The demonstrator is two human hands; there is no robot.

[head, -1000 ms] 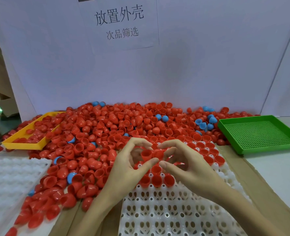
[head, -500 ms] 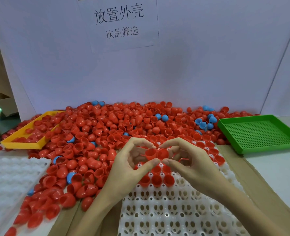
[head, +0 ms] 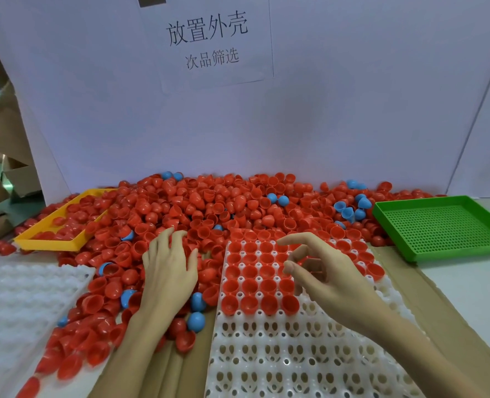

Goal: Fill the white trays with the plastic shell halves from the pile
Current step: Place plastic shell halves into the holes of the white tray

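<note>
Huge shell pile [head: 198, 214] of red & blue halves lay behind & left of white tray [head: 295, 354]. Tray's far rows held red shells [head: 255, 285], open side up. L hand [head: 167, 271] rested flat on pile beside tray, fingers spread. R hand [head: 321, 271] hovered over filled rows, fingers loosely curled, nothing held.

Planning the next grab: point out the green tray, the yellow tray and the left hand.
green tray [head: 445, 229]: head view, perforated floor.
yellow tray [head: 48, 245]: head view, near rim.
left hand [head: 167, 267]: head view, back of hand.
</note>
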